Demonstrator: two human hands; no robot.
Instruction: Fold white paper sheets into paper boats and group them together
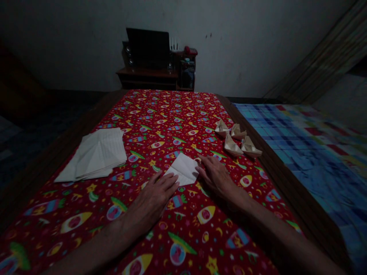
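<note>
A small folded sheet of white paper (183, 168) lies on the red patterned cloth, with crease lines across it. My left hand (157, 193) rests palm down at its lower left edge, fingers stretched out and the tips touching the paper. At the paper's right corner is my right hand (216, 175), its thumb and forefinger apart, the thumb by the edge and the other fingers loosely bent. Neither hand grips anything. Several folded paper boats (233, 145) stand in a cluster beyond my right hand.
To the left lies a stack of creased paper sheets (99, 152). The red cloth (172, 110) covers a long surface with dark brown edges. A desk (147, 74) with a black monitor (148, 47) stands against the far wall. Blue checked fabric (298, 152) spreads at the right.
</note>
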